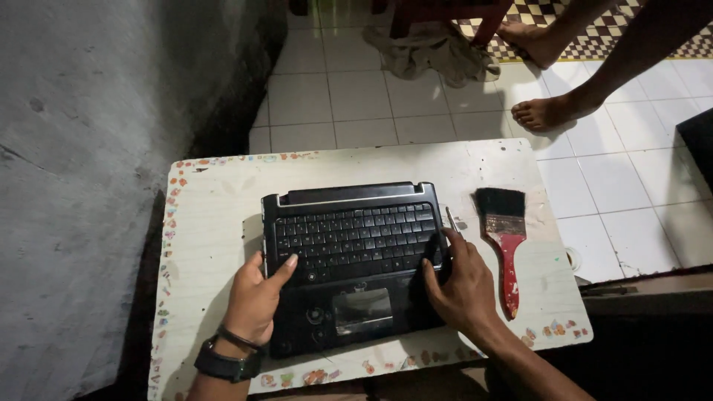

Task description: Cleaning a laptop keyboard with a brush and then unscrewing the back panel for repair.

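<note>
A grey wall fills the far left, dim and plain. Next to it stands a small white tabletop with a border of little coloured figures along its left and front edges.

The left hand, with a dark watch and a thin band on the wrist, lies loosely open against the left edge of a black laptop base; its thumb presses on the lower left corner of the keyboard, while the other fingers are tucked along the side and mostly hidden. The laptop base sits in the middle of the tabletop with no screen attached, its keys facing up and a glossy touchpad near the front edge.

The right hand rests on the laptop's right side, fingers curled and partly closed, fingertips on the palm rest. A thin metal tool sticks up past the knuckles; whether the hand actually grips it is hard to tell.

Just to the right, apart from the hand, lies a paintbrush with black bristles and a red handle. Beyond the tabletop, on the white tiled floor, are another person's bare feet and a crumpled cloth, cut off at the top.
</note>
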